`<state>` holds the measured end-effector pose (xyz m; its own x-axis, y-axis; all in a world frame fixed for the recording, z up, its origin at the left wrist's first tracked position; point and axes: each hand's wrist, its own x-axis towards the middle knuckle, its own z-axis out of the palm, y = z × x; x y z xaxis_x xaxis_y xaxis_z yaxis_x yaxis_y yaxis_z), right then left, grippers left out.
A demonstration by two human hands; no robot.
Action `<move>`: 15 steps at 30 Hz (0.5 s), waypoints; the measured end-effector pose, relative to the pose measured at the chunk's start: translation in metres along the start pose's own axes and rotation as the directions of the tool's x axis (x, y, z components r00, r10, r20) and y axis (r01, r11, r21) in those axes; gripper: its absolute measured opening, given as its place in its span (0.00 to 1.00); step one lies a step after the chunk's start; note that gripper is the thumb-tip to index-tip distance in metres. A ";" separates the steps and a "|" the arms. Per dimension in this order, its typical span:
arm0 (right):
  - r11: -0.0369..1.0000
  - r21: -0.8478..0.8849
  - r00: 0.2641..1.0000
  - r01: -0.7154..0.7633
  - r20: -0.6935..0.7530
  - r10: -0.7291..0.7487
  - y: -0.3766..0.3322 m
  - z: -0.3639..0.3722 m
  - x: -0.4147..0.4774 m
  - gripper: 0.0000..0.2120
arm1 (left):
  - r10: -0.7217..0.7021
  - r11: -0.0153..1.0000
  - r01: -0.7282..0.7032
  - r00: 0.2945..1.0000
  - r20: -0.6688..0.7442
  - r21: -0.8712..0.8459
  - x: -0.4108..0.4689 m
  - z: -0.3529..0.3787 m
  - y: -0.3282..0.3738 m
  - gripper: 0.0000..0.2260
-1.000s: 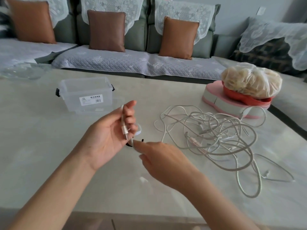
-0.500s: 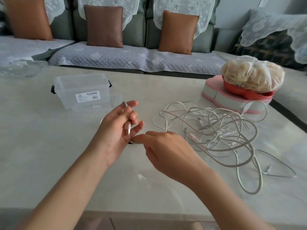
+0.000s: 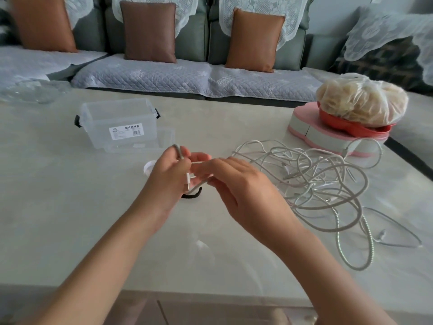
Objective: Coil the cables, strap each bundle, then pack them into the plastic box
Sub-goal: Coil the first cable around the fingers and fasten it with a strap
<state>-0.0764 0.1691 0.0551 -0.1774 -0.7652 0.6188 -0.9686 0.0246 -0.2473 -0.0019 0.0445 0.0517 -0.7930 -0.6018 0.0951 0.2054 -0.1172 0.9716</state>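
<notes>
My left hand (image 3: 167, 174) grips a small folded coil of white cable (image 3: 179, 152), whose plug end hangs below the palm. My right hand (image 3: 236, 186) is against it from the right, fingers curled and pinching the same cable's strand. A black strap (image 3: 192, 195) lies on the table just under both hands. A tangled pile of white and braided cables (image 3: 328, 184) spreads to the right. The clear plastic box (image 3: 119, 123) stands open at the back left, with its lid (image 3: 150, 141) lying in front of it.
A pink heart-shaped tin (image 3: 328, 134) with a red bowl and a bagged bundle (image 3: 360, 102) sits at the back right. A small white round object (image 3: 148, 167) lies left of my left hand. A sofa with brown cushions runs behind the table.
My right hand has risen from the table and moved left onto the cable in my left hand. The left hand has turned and closed further round the coil.
</notes>
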 end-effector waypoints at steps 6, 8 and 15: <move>0.996 -0.071 0.995 -0.054 -0.089 0.048 0.002 -0.002 0.000 0.05 | 0.098 0.950 -0.162 0.966 0.238 0.266 -0.009 0.004 -0.001 0.08; 0.994 -0.068 0.993 -0.084 -0.092 0.078 0.006 -0.004 0.000 0.09 | 0.105 0.945 -0.172 0.965 0.239 0.278 -0.010 0.003 0.000 0.11; 0.949 0.197 0.969 -0.247 0.070 0.238 0.011 -0.015 -0.003 0.18 | 0.128 0.951 -0.199 0.950 0.283 0.237 -0.009 0.002 -0.002 0.12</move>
<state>-0.0888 0.1808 0.0616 -0.3901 -0.7804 0.4886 -0.8409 0.0858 -0.5344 0.0036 0.0512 0.0495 -0.8898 -0.3633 0.2761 0.2172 0.1950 0.9565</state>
